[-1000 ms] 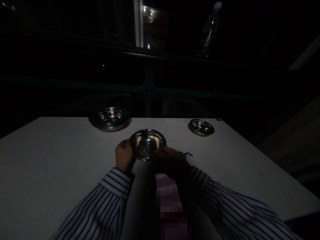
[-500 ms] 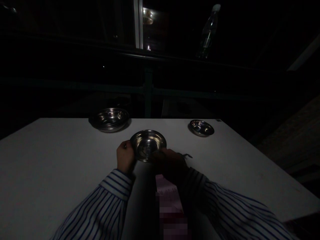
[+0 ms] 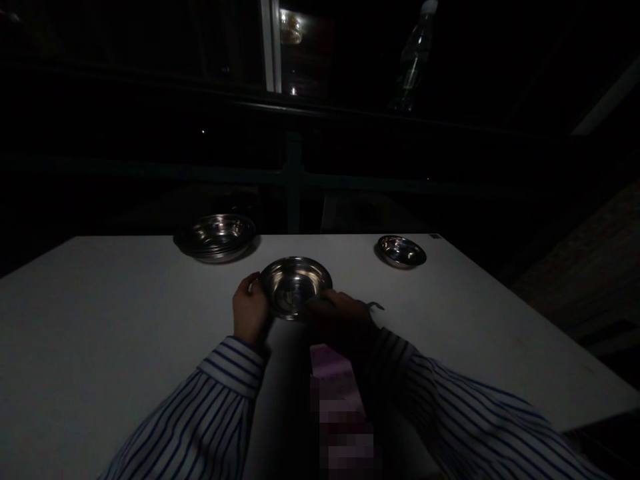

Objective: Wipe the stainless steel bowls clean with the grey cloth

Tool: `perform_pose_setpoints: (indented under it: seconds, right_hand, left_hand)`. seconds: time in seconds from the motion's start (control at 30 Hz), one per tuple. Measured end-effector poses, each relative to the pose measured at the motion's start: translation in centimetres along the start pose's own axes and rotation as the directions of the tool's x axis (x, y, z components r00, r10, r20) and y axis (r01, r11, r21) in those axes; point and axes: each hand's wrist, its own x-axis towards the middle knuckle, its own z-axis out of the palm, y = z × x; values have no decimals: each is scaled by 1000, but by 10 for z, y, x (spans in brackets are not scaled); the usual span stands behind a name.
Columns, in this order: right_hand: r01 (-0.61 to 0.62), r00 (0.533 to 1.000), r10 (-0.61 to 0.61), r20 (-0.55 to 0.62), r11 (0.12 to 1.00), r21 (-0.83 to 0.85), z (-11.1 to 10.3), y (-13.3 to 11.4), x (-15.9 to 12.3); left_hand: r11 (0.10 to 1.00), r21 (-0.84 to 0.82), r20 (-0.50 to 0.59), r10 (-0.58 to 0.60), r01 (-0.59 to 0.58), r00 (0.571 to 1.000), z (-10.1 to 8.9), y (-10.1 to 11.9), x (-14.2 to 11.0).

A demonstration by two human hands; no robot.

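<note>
A shiny steel bowl (image 3: pixel 296 285) sits on the white table (image 3: pixel 100 320) right in front of me. My left hand (image 3: pixel 250 312) grips the bowl's left rim, fingers curled round it. My right hand (image 3: pixel 340 319) lies in deep shadow at the bowl's near right edge, touching it; a thin curved metal piece (image 3: pixel 376 306) pokes out to its right. Its fingers look closed, but what they hold is too dark to name. Both sleeves are striped blue and white.
A stack of larger steel bowls (image 3: pixel 216 237) stands at the back left of the table. A small steel bowl (image 3: pixel 401 251) sits at the back right. A plastic bottle (image 3: pixel 413 60) stands on a dark shelf behind. A pink paper (image 3: pixel 333 370) lies between my forearms.
Almost nothing has changed: both hands stay at the middle bowl. The view has shifted slightly, so everything sits a little higher in the picture.
</note>
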Motion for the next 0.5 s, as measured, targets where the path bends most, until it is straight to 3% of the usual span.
perform_pose_setpoints:
  seconds: [0.17, 0.27, 0.4, 0.5]
  right_hand:
    - [36, 999, -36, -26, 999, 18, 3, -20, 15]
    - [62, 997, -61, -38, 998, 29, 3, -12, 11]
    - [6, 1000, -6, 8, 1000, 18, -3, 4, 0]
    - [-10, 1000, 10, -1, 1000, 4, -4, -5, 5]
  left_hand:
    - [999, -46, -25, 16, -17, 1000, 2, 3, -2]
    - [999, -8, -46, 40, -41, 998, 2, 4, -2]
    - [999, -38, -38, 0, -1, 999, 5, 3, -1]
    - [999, -48, -49, -1, -1, 999, 6, 0, 0]
